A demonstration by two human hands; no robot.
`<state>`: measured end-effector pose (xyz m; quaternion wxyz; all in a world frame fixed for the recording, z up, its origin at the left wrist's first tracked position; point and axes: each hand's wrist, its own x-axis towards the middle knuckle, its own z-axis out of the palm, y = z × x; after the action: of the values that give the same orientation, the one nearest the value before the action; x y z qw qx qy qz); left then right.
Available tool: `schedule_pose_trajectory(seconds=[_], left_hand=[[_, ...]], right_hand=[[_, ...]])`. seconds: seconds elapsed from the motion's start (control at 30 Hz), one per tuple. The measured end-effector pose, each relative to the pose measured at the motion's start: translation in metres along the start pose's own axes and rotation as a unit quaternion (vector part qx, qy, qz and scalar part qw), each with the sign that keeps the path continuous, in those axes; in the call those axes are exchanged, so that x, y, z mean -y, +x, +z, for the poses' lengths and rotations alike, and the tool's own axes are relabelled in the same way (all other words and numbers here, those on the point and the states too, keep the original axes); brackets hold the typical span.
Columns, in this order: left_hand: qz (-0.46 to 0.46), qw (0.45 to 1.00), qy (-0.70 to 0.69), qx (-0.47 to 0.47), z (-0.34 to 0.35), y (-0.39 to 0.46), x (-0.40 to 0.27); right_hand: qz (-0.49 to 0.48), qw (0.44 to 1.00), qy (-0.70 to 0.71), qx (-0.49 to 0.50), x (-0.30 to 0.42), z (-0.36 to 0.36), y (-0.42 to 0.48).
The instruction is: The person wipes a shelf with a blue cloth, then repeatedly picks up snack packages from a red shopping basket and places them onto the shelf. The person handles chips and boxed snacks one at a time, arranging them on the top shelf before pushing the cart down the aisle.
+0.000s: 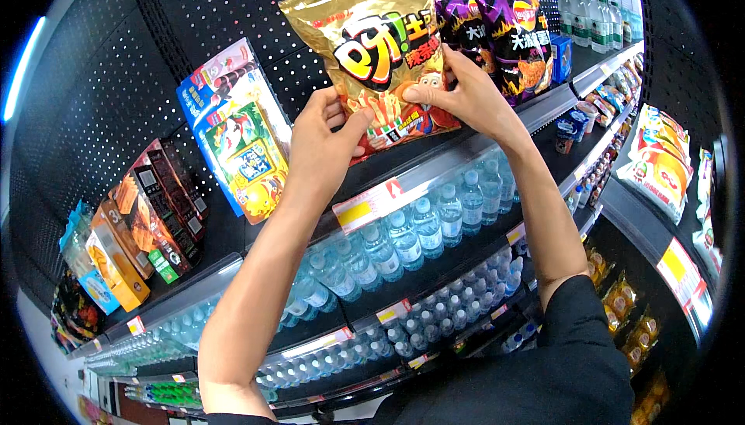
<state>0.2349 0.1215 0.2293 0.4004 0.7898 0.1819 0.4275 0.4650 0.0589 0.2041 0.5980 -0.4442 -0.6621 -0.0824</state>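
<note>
A gold snack bag (378,46) with red lower edge is held upright between my two hands, above the front edge of the top shelf. My left hand (332,128) grips its lower left side, thumb on the front. On its right side, my right hand (460,93) has the thumb across the front and the fingers at the edge, partly hidden. Just right of the bag stand black and purple snack bags (518,41). Left of my left hand, a yellow and green snack package (250,163) leans against blue and white boxes (198,93).
More snack boxes (119,256) stand at the left of the top shelf. Rows of water bottles (401,238) fill the shelves below. A price label strip (366,204) runs along the shelf edge. White and orange bags (657,163) lie on a shelf at the right.
</note>
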Motion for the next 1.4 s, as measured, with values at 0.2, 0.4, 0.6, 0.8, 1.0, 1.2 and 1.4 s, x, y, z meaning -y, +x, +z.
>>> schedule_pose_trajectory(seconds=[0.2,0.4,0.6,0.8,1.0,1.2,1.4], left_hand=[[-0.067,0.997,0.033,-0.033,0.014,0.06,0.029],[-0.111,0.99,0.056,-0.07,0.018,0.093,0.053],[-0.138,0.985,0.073,-0.066,0.015,0.102,0.07],[-0.12,0.986,0.106,-0.051,0.01,0.116,0.085],[-0.075,0.976,0.196,-0.065,-0.002,0.134,0.114],[0.14,0.964,0.193,-0.117,0.019,0.053,0.05],[0.355,0.896,0.25,-0.09,0.034,-0.12,0.004]], right_hand=[[0.102,0.993,-0.057,0.014,-0.04,-0.002,0.029],[0.117,0.986,-0.112,0.03,-0.07,0.014,0.052],[0.151,0.976,-0.138,0.072,-0.073,0.028,0.055],[0.143,0.976,-0.156,0.049,-0.078,0.031,0.057],[0.121,0.985,-0.118,0.044,-0.082,0.031,0.054],[0.025,0.99,-0.124,-0.056,-0.047,0.03,0.038],[-0.034,0.985,0.104,-0.137,0.078,0.069,-0.049]])
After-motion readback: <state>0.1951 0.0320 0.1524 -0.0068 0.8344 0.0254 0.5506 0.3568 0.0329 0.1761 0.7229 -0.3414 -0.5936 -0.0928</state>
